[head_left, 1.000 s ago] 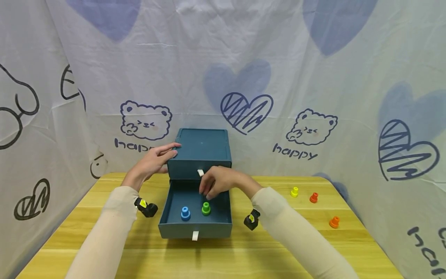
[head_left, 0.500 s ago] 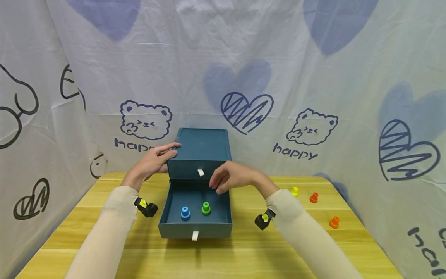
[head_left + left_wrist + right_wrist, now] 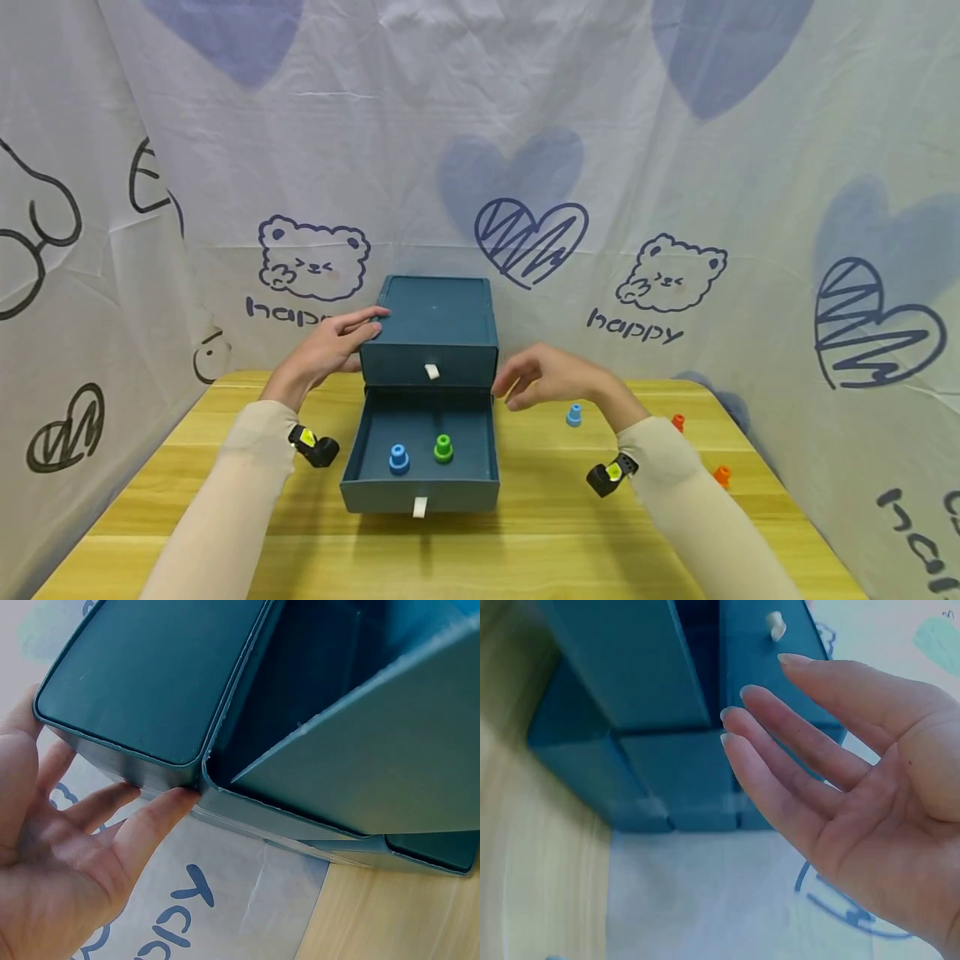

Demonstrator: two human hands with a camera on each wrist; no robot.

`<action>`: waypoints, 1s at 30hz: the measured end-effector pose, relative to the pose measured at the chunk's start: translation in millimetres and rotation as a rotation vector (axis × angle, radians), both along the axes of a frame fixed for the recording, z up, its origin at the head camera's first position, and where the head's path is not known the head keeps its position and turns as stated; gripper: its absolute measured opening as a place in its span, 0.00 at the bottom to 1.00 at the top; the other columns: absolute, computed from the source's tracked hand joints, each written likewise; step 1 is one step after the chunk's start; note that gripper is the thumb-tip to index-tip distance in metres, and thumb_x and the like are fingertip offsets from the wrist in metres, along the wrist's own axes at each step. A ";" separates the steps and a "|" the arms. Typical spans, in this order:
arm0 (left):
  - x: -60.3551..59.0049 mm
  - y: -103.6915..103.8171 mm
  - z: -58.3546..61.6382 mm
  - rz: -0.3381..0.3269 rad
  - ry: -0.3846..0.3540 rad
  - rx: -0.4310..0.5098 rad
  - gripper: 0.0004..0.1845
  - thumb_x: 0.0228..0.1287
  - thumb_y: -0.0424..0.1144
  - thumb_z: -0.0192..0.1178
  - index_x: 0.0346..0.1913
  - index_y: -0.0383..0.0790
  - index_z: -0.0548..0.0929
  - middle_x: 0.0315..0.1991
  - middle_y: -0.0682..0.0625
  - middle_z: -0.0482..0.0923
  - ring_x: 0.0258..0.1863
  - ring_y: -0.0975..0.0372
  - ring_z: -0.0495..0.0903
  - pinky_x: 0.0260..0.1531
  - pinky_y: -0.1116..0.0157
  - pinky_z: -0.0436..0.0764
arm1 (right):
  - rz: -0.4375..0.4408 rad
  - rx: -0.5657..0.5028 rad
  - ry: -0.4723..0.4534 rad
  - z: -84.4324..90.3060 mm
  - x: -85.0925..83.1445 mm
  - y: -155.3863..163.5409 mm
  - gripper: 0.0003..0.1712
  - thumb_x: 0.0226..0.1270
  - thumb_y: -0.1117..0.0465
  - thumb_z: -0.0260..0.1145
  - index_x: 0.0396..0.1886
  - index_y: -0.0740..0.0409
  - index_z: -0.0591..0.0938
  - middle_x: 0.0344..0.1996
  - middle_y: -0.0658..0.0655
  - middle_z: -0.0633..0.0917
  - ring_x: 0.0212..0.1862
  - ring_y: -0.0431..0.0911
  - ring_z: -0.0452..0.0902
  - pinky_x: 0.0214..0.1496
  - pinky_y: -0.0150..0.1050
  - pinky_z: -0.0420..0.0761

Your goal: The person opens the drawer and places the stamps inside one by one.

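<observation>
My left hand (image 3: 326,350) flat against the teal drawer box (image 3: 437,321) at the table's back edge, my right hand (image 3: 543,377) relaxed and empty beside its right side, green peg (image 3: 443,448) and blue peg (image 3: 398,458) in the open lower drawer (image 3: 420,487)

The cloth (image 3: 480,125) hanging behind the table has the word "happy" (image 3: 634,327) written under the bear drawing (image 3: 670,273) on the right. Under the bear drawing (image 3: 314,259) on the left the same word shows only as "happ" (image 3: 288,312); a hand hides the rest. At the near right edge of the cloth some dark letters (image 3: 918,533) are cut off and cannot be read. In the left wrist view, dark letters on the cloth are upside down and unclear.
</observation>
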State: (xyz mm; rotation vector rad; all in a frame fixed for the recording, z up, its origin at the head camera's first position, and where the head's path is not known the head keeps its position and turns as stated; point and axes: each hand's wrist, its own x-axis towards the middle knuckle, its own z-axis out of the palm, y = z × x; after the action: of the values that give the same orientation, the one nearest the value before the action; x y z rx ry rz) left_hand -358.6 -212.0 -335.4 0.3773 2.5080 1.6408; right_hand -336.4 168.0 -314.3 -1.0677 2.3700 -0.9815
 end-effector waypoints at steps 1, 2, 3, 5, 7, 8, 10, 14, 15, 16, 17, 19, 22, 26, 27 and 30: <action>0.0 -0.1 0.1 -0.003 0.003 -0.003 0.31 0.79 0.59 0.51 0.79 0.57 0.66 0.84 0.40 0.51 0.82 0.41 0.52 0.69 0.37 0.72 | -0.012 0.004 -0.001 -1.5 0.0 4.3 0.14 0.67 0.65 0.72 0.51 0.61 0.87 0.51 0.61 0.89 0.51 0.50 0.88 0.54 0.41 0.89; 0.1 0.1 0.3 -0.003 0.003 -0.002 0.31 0.79 0.59 0.51 0.79 0.57 0.66 0.84 0.40 0.51 0.82 0.41 0.53 0.69 0.37 0.72 | -0.025 0.008 0.003 -3.3 -0.2 8.7 0.14 0.67 0.64 0.73 0.51 0.60 0.87 0.51 0.60 0.89 0.51 0.50 0.88 0.54 0.41 0.89; 0.3 0.4 0.5 -0.005 0.005 -0.004 0.31 0.79 0.59 0.51 0.79 0.56 0.66 0.84 0.40 0.51 0.82 0.41 0.52 0.69 0.37 0.71 | -0.035 0.011 0.005 -5.0 -0.3 13.3 0.14 0.67 0.63 0.73 0.51 0.59 0.87 0.51 0.59 0.89 0.51 0.50 0.88 0.54 0.41 0.89; 1.1 0.7 1.1 -0.004 0.006 -0.003 0.30 0.79 0.58 0.51 0.79 0.56 0.66 0.84 0.40 0.51 0.82 0.41 0.52 0.69 0.37 0.71 | -0.060 0.022 0.010 -9.0 -1.2 22.7 0.14 0.67 0.61 0.73 0.52 0.57 0.87 0.51 0.58 0.89 0.51 0.50 0.88 0.55 0.41 0.89; 1.9 0.9 1.7 -0.007 0.010 -0.005 0.30 0.80 0.57 0.51 0.79 0.56 0.66 0.84 0.40 0.51 0.82 0.40 0.52 0.69 0.36 0.71 | -0.077 0.024 0.025 -14.1 -3.1 33.0 0.15 0.68 0.59 0.73 0.52 0.57 0.87 0.51 0.58 0.89 0.51 0.50 0.88 0.56 0.41 0.89; 2.2 1.0 1.8 -0.006 0.008 -0.002 0.30 0.80 0.57 0.51 0.79 0.56 0.66 0.84 0.40 0.51 0.82 0.41 0.52 0.69 0.36 0.71 | -0.091 0.025 0.032 -16.6 -4.3 38.3 0.15 0.69 0.58 0.72 0.52 0.57 0.87 0.51 0.58 0.89 0.51 0.50 0.88 0.56 0.41 0.88; 3.2 0.8 2.4 -0.009 0.010 -0.001 0.30 0.80 0.56 0.51 0.79 0.55 0.66 0.84 0.40 0.51 0.82 0.40 0.52 0.69 0.36 0.71 | -0.122 0.020 0.044 -22.3 -6.8 48.9 0.16 0.70 0.56 0.71 0.54 0.57 0.87 0.51 0.58 0.89 0.52 0.50 0.87 0.56 0.41 0.88; 4.0 0.7 2.7 -0.011 0.009 -0.001 0.29 0.80 0.56 0.51 0.79 0.55 0.65 0.84 0.40 0.50 0.82 0.40 0.51 0.69 0.36 0.71 | -0.205 -0.001 0.051 -34.4 -11.6 68.3 0.20 0.72 0.55 0.69 0.59 0.58 0.84 0.53 0.63 0.88 0.53 0.52 0.87 0.51 0.41 0.88; 4.0 0.9 2.6 -0.010 0.009 -0.002 0.29 0.80 0.56 0.51 0.79 0.56 0.65 0.84 0.40 0.50 0.82 0.40 0.51 0.69 0.36 0.71 | -0.227 -0.006 0.049 -37.7 -12.8 72.5 0.21 0.73 0.55 0.69 0.61 0.58 0.83 0.54 0.64 0.88 0.53 0.53 0.87 0.50 0.42 0.88; 3.6 0.8 2.3 -0.007 0.009 -0.002 0.29 0.80 0.56 0.51 0.79 0.56 0.66 0.84 0.40 0.51 0.82 0.40 0.52 0.69 0.37 0.71 | -0.249 -0.009 0.045 -41.0 -13.9 76.4 0.23 0.73 0.54 0.69 0.62 0.58 0.82 0.54 0.65 0.88 0.53 0.53 0.87 0.49 0.43 0.88; 3.2 0.6 1.9 -0.006 0.009 -0.004 0.30 0.80 0.56 0.51 0.79 0.56 0.66 0.84 0.40 0.51 0.82 0.40 0.52 0.69 0.36 0.71 | -0.271 -0.012 0.040 -44.2 -15.1 79.8 0.24 0.73 0.54 0.69 0.63 0.59 0.81 0.54 0.66 0.87 0.52 0.53 0.87 0.49 0.45 0.88; 2.3 0.3 1.4 -0.004 0.011 -0.007 0.30 0.80 0.57 0.51 0.79 0.56 0.65 0.84 0.41 0.51 0.82 0.40 0.52 0.69 0.36 0.71 | -0.317 -0.013 0.034 -50.8 -17.7 86.4 0.25 0.72 0.55 0.70 0.64 0.59 0.81 0.54 0.66 0.87 0.52 0.53 0.86 0.50 0.47 0.88; 1.2 -0.1 1.0 -0.002 0.013 -0.009 0.30 0.80 0.58 0.51 0.79 0.56 0.66 0.84 0.41 0.51 0.82 0.41 0.52 0.69 0.36 0.71 | -0.357 -0.012 0.029 -60.7 -21.8 95.2 0.26 0.72 0.56 0.70 0.65 0.62 0.80 0.55 0.67 0.86 0.51 0.52 0.85 0.50 0.51 0.89; 1.3 0.1 1.1 0.001 0.010 -0.009 0.30 0.79 0.58 0.52 0.79 0.57 0.66 0.84 0.41 0.52 0.82 0.41 0.52 0.69 0.37 0.71 | -0.405 -0.009 0.028 -74.3 -28.0 104.4 0.26 0.73 0.57 0.69 0.65 0.65 0.79 0.55 0.69 0.85 0.50 0.52 0.84 0.50 0.52 0.89; 1.4 -0.1 1.1 0.001 0.011 -0.010 0.30 0.79 0.58 0.52 0.79 0.57 0.66 0.84 0.41 0.52 0.82 0.41 0.52 0.69 0.36 0.71 | -0.420 -0.010 0.024 -77.6 -29.6 106.5 0.26 0.72 0.58 0.69 0.65 0.65 0.79 0.55 0.69 0.84 0.50 0.52 0.84 0.50 0.53 0.89; 1.7 -0.5 0.8 0.002 0.009 -0.010 0.30 0.79 0.58 0.52 0.79 0.57 0.66 0.84 0.41 0.52 0.82 0.41 0.53 0.70 0.37 0.71 | -0.465 -0.004 0.004 -87.3 -34.0 111.0 0.26 0.72 0.58 0.70 0.65 0.65 0.79 0.55 0.70 0.84 0.50 0.51 0.83 0.49 0.52 0.88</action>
State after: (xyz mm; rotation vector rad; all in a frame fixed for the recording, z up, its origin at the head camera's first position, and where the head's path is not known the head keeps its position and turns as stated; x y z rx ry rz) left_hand -356.9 -212.6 -334.6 0.3824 2.5229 1.6297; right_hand -370.4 279.0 -401.5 -0.5213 2.6800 -1.1294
